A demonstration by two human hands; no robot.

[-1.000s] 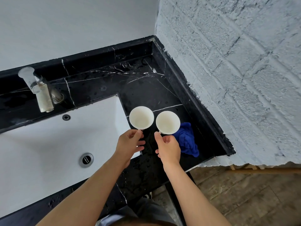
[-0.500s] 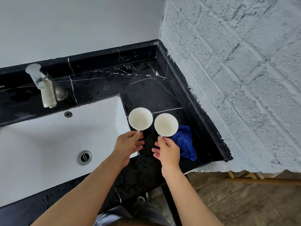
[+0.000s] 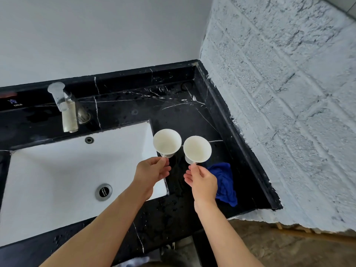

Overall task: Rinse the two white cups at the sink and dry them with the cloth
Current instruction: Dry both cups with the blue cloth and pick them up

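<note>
Two white cups are held side by side above the black marble counter, mouths up. My left hand [image 3: 152, 173] grips the handle of the left cup [image 3: 167, 143], which hangs over the right rim of the white sink [image 3: 57, 180]. My right hand [image 3: 202, 183] pinches the handle of the right cup [image 3: 197, 149] over the counter. A crumpled blue cloth [image 3: 224, 182] lies on the counter just right of my right hand, partly hidden by it. Both cups look empty inside.
A tap [image 3: 65, 108] stands behind the sink at the left, with no water seen running. The sink drain [image 3: 103, 192] is near the middle of the basin. A rough white brick wall [image 3: 289, 112] closes the counter's right side. The counter [image 3: 173, 112] is wet with droplets.
Both cups have risen off the counter and shifted slightly left towards the sink, each still held by its handle. The cloth has not moved.
</note>
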